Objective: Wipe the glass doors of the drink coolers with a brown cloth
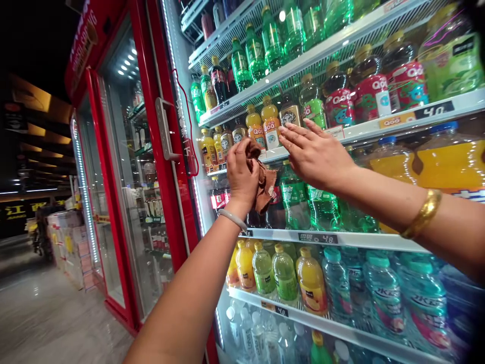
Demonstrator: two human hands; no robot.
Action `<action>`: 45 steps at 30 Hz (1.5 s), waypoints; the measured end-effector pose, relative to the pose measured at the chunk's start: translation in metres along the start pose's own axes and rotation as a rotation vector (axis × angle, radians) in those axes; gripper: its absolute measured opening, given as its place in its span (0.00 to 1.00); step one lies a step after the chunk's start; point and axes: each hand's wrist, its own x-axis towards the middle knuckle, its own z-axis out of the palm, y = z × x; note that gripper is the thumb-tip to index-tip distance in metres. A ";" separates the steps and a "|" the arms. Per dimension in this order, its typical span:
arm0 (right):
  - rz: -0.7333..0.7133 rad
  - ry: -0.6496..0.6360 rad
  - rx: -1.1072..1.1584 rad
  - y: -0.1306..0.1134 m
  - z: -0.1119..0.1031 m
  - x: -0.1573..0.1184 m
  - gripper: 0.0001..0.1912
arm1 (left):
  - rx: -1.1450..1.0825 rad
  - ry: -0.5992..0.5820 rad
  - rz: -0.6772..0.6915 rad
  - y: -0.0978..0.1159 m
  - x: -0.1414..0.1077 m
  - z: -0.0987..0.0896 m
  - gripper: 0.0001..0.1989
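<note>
My left hand is closed around a bunched brown cloth, its loose end hanging down in front of the shelved bottles. My right hand is open, empty and flat, fingers extended toward the cloth, just beside it; whether it touches the glass I can't tell.

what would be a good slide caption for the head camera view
Left hand with a bunched brown cloth and open right hand before a lit drinks cooler's bottle shelves
</note>
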 end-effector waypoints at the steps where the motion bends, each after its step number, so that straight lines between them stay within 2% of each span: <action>1: 0.034 0.006 0.014 -0.009 0.005 0.004 0.31 | 0.003 0.001 -0.017 -0.001 -0.001 0.001 0.25; 4: 0.105 0.035 0.080 -0.036 0.021 0.018 0.31 | 0.021 -0.042 0.020 -0.003 -0.006 0.000 0.26; 7: 0.135 0.032 0.095 -0.054 0.033 0.025 0.33 | 0.042 -0.149 0.102 -0.022 -0.008 -0.014 0.25; 9: 0.124 -0.006 0.086 -0.059 0.035 0.024 0.33 | 0.070 -0.183 0.081 -0.039 -0.007 -0.025 0.25; 11: 0.111 -0.038 0.084 -0.061 0.034 0.020 0.34 | 0.097 -0.144 0.007 -0.048 -0.010 -0.032 0.24; 14: 0.103 -0.036 0.109 -0.060 0.034 0.016 0.33 | 0.100 -0.094 -0.012 -0.036 -0.023 -0.028 0.22; 16: 0.079 -0.025 0.142 -0.059 0.034 0.014 0.33 | 0.105 -0.104 0.055 -0.023 -0.035 -0.024 0.22; 18: 0.065 -0.034 0.163 -0.059 0.034 0.013 0.33 | 0.108 -0.132 0.122 -0.020 -0.041 -0.024 0.22; 20: 0.074 -0.058 0.156 -0.059 0.033 0.013 0.33 | 0.104 -0.139 0.123 -0.030 -0.038 -0.026 0.19; 23: 0.086 -0.073 0.134 -0.060 0.031 0.015 0.32 | 0.115 -0.054 0.005 -0.052 -0.026 -0.029 0.14; 26: 0.073 -0.042 0.154 -0.060 0.032 0.015 0.33 | 0.133 0.003 -0.038 -0.050 -0.029 -0.029 0.14; 30: 0.067 -0.045 0.196 -0.060 0.031 0.013 0.34 | 0.087 -0.167 0.129 -0.035 -0.055 -0.039 0.17; 32: 0.082 -0.056 0.201 -0.061 0.030 0.013 0.34 | 0.074 -0.237 0.173 -0.042 -0.059 -0.049 0.19; 33: 0.089 -0.057 0.201 -0.062 0.029 0.013 0.33 | 0.083 -0.235 0.152 -0.048 -0.057 -0.052 0.19; 36: 0.096 -0.051 0.207 -0.063 0.029 0.014 0.34 | 0.143 -0.098 -0.003 -0.064 -0.043 -0.052 0.17; 37: 0.098 -0.046 0.209 -0.063 0.029 0.014 0.34 | 0.154 -0.049 -0.036 -0.063 -0.040 -0.049 0.17; 39: 0.100 -0.037 0.216 -0.063 0.030 0.013 0.34 | 0.143 -0.028 -0.007 -0.051 -0.042 -0.040 0.18; 42: 0.079 -0.035 0.221 -0.062 0.031 0.013 0.34 | 0.085 -0.164 0.158 -0.034 -0.055 -0.034 0.20; 44: 0.062 -0.028 0.219 -0.062 0.032 0.012 0.35 | 0.046 -0.237 0.208 -0.039 -0.057 -0.039 0.19; 45: 0.057 -0.018 0.219 -0.062 0.033 0.011 0.35 | 0.041 -0.245 0.190 -0.047 -0.055 -0.043 0.18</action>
